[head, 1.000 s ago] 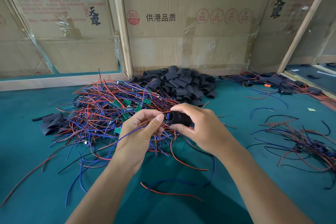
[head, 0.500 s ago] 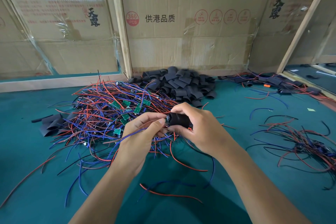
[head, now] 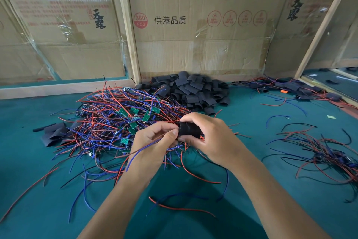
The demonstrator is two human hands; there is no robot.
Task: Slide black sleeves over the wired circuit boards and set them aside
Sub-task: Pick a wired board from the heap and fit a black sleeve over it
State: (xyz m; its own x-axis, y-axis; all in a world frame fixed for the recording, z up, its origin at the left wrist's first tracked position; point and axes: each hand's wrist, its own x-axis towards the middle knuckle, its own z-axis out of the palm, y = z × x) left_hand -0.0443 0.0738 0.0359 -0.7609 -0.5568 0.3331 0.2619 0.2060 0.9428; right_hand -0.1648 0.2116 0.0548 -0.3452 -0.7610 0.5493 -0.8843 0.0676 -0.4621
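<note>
My right hand (head: 210, 138) grips a black sleeve (head: 190, 129) between thumb and fingers. My left hand (head: 153, 141) pinches the red and blue wires (head: 139, 153) of a circuit board right at the sleeve's left opening; the board itself is hidden between the fingers and the sleeve. Behind the hands lies a heap of wired green circuit boards (head: 124, 114). A pile of loose black sleeves (head: 189, 91) sits against the cardboard wall.
The green tabletop (head: 271, 190) carries stray red and blue wires near the front. A bundle of sleeved boards with wires (head: 329, 153) lies at the right, another group (head: 290, 89) at the back right. A few flat sleeves (head: 54, 134) lie left. Cardboard walls (head: 193, 25) close the back.
The sleeve has moved a little left toward my left hand's fingertips, and both hands have drawn closer together. The piles are unchanged.
</note>
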